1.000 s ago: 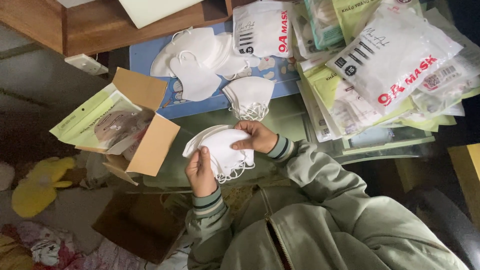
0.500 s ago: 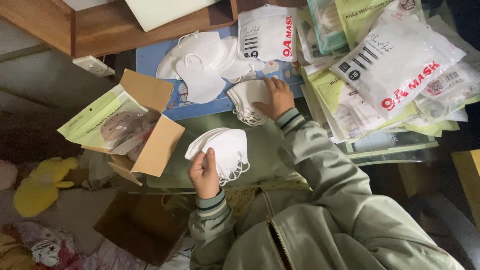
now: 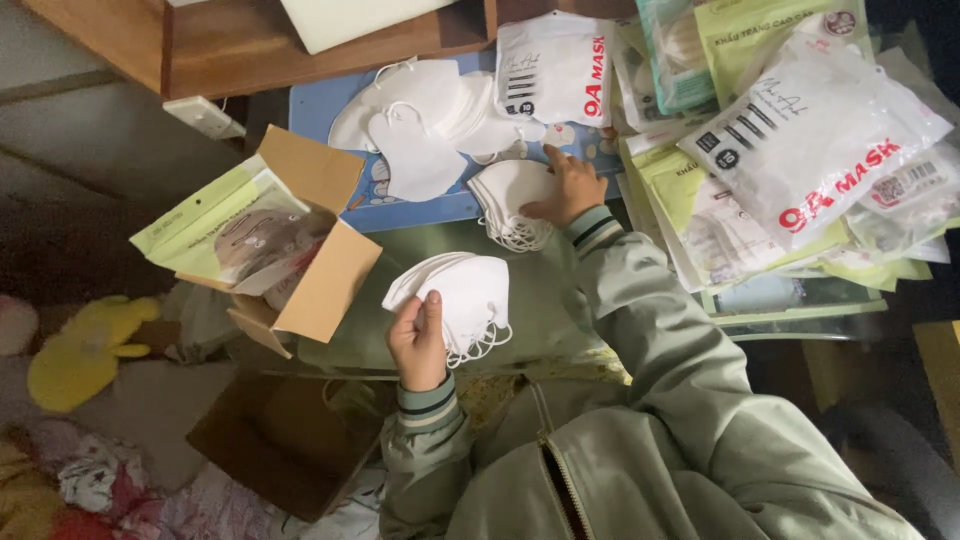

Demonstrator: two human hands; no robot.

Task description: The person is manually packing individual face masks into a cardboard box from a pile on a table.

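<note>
Near the middle of the frame the left hand (image 3: pixel 418 340) has its fingers closed on a fanned stack of white masks (image 3: pixel 455 300). Just above, the right hand (image 3: pixel 565 188) rests spread, gripping nothing, on a second mask pile (image 3: pixel 508 205). These look light, soft and floppy; best pinched by the folded edge, not the loops.

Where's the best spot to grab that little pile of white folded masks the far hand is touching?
Probably the smooth folded edge of the small stack of white folded face masks, pinched from the right, where the right hand rests. Its ear loops dangle at the near edge and could tangle.
</note>
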